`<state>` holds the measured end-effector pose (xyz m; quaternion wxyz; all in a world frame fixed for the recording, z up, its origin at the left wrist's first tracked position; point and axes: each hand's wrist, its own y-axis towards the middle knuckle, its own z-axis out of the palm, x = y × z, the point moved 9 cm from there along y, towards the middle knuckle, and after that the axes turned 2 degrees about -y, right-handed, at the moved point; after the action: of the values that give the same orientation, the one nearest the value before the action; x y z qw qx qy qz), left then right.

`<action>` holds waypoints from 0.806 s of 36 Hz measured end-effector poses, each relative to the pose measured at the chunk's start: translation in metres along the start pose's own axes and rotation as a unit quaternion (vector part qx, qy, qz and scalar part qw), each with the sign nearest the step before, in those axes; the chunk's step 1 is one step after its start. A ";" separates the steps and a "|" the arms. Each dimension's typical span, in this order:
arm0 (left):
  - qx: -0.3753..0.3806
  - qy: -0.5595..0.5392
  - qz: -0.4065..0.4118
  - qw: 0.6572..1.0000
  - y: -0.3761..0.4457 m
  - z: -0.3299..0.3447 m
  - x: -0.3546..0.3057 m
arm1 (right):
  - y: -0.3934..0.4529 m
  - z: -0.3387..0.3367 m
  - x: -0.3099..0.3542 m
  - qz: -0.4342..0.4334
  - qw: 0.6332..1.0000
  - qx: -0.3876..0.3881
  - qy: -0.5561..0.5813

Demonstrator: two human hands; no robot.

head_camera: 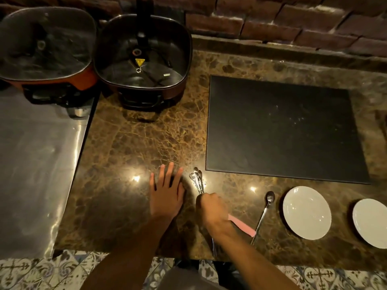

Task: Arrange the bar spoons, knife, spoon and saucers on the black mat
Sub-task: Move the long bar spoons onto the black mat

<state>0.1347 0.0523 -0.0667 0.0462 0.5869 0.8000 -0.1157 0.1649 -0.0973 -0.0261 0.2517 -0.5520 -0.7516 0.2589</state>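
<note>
Right hand [211, 208] gripped the bar spoons [198, 182] at lower center, bowls up, off the mat [282, 130]. Left hand [166, 193] lay open, flat on the counter [136, 143]. Knife [243, 226], spoon [265, 214], saucers [306, 212] sat lower right, below the mat.

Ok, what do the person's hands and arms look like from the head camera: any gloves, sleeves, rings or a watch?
Both are bare. The left hand and right hand wear no gloves, and no rings show on the fingers in view. Both forearms are uncovered to the bottom edge of the picture, with no sleeve, watch or wristband visible. The light is dim, so small marks cannot be made out.
</note>
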 end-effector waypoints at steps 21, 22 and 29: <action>0.009 -0.011 -0.003 1.000 0.000 0.002 0.001 | 0.088 -0.147 -0.066 0.058 0.965 -0.084 0.240; 0.008 -0.015 -0.005 1.000 0.000 0.002 0.001 | 0.100 -0.155 -0.070 0.062 0.964 -0.086 0.244; -0.003 -0.019 -0.008 1.000 -0.001 -0.001 0.000 | 0.158 -0.176 -0.090 0.107 0.945 -0.089 0.295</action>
<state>0.1340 0.0526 -0.0652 0.0623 0.5783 0.8038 -0.1246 0.4160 -0.1233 -0.0099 0.3826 -0.7009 -0.6005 0.0421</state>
